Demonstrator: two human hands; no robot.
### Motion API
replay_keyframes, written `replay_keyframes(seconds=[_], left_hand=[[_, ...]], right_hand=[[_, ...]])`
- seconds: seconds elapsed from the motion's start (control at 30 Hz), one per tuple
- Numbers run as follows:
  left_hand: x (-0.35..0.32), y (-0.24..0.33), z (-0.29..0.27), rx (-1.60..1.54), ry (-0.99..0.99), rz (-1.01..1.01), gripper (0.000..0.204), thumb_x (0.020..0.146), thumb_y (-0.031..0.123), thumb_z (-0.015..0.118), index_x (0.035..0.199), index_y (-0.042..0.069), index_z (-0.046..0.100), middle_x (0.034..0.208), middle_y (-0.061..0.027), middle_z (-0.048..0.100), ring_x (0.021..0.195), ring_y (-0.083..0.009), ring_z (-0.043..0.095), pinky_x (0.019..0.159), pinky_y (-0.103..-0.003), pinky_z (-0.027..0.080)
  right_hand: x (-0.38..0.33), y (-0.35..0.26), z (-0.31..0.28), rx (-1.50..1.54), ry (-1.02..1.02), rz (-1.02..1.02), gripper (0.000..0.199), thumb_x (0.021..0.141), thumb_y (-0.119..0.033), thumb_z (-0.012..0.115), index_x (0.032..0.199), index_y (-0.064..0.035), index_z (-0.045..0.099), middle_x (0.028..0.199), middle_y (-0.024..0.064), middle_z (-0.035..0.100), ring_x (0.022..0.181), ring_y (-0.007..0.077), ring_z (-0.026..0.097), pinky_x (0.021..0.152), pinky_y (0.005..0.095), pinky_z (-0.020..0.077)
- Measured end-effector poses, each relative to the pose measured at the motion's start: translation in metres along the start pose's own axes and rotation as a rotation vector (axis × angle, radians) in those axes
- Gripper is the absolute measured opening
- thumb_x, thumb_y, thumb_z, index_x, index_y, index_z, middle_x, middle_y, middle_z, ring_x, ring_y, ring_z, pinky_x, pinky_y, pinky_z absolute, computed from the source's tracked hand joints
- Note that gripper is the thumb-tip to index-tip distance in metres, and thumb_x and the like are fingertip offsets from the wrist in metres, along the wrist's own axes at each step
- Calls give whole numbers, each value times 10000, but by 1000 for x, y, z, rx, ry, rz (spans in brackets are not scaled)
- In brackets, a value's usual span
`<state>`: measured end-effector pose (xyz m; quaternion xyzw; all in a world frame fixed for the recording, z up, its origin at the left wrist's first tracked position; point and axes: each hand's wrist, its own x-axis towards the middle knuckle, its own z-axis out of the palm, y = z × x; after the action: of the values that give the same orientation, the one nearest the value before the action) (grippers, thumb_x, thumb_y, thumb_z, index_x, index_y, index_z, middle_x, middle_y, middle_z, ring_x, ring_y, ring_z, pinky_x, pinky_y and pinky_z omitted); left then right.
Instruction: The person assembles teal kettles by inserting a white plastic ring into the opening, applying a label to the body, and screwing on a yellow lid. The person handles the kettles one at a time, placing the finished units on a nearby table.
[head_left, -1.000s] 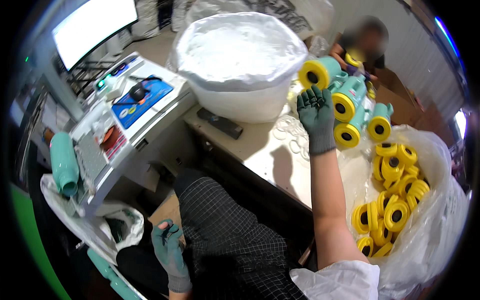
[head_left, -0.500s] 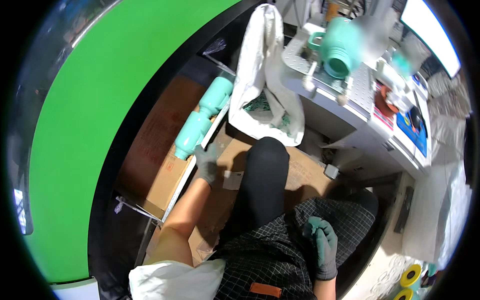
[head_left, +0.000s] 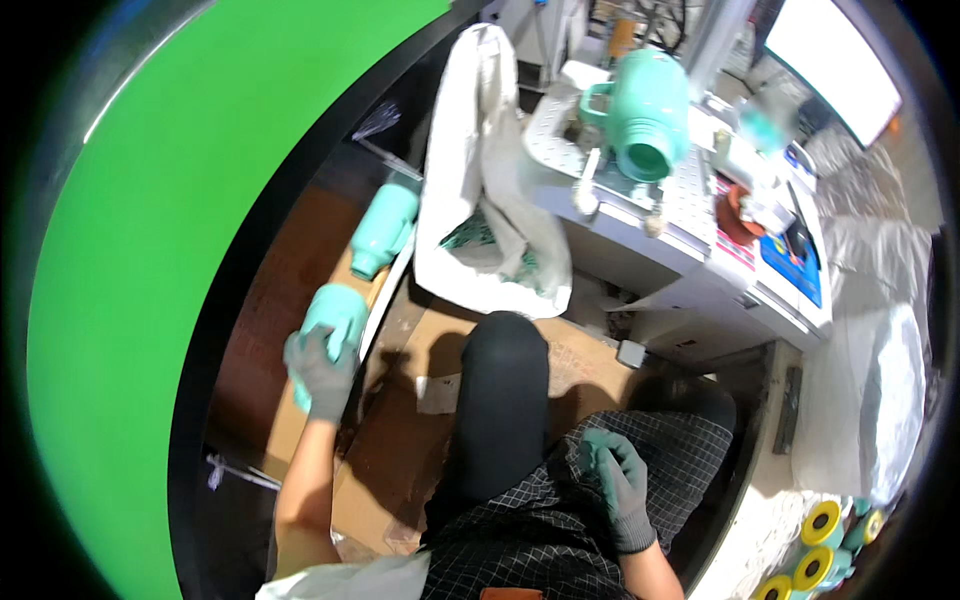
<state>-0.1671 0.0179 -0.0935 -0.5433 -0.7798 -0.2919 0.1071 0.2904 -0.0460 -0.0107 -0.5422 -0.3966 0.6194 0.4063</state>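
My left hand (head_left: pixel 321 370), in a grey glove, is wrapped round the near end of a mint-green jug (head_left: pixel 339 307). That jug lies on its side along a cardboard-lined ledge, and its lower part is hidden by the hand. Beyond it, a second mint-green jug (head_left: pixel 384 228) lies on the same ledge, apart from the first. Over the checked apron on my lap, my right hand (head_left: pixel 619 482) rests in a grey glove with a teal coating. Its fingers are curled together; what they may hold cannot be made out.
A white sack (head_left: pixel 447 220) with green scraps inside stands ahead. At the right is a machine bench (head_left: pixel 630 222), where another mint-green jug (head_left: pixel 648 110) lies with its mouth toward me. A bright screen (head_left: pixel 835 65) stands behind. Green cylinders with yellow ends (head_left: pixel 813 567) sit at lower right.
My left hand has gone from the ledge's edge onto the near jug, which has shifted toward me, away from the far one. The whole view has shifted slightly. My right hand stays on my lap.
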Motion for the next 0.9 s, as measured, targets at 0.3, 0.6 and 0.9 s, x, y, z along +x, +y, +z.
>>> replay_keyframes(seconds=[0.3,0.6,0.9], left_hand=[[-39,253,-134,-1438,-510,-335,553,924,105,765,1396,35,486,1219,-62,592,1088,-149,592,942,-337,518],[-109,333,-59,-973,-674,895,993,645,412,970,1440,78,478,1446,-204,475,1303,-381,538,1050,-504,483],[-123,398,-71,-639,-710,1348,905,683,433,847,1446,70,520,1271,-115,628,1206,-335,590,985,-511,478]], right_hand=[[23,-18,38,122,-203,-360,894,972,-107,649,1669,-52,93,1622,140,326,1498,257,288,1212,429,312],[-123,-18,-92,340,-119,486,536,1091,-495,458,1259,-26,657,1094,120,709,841,201,695,711,324,586],[-120,-74,-93,-1253,27,-274,210,871,-200,727,1013,-47,700,980,147,702,796,288,702,698,415,557]])
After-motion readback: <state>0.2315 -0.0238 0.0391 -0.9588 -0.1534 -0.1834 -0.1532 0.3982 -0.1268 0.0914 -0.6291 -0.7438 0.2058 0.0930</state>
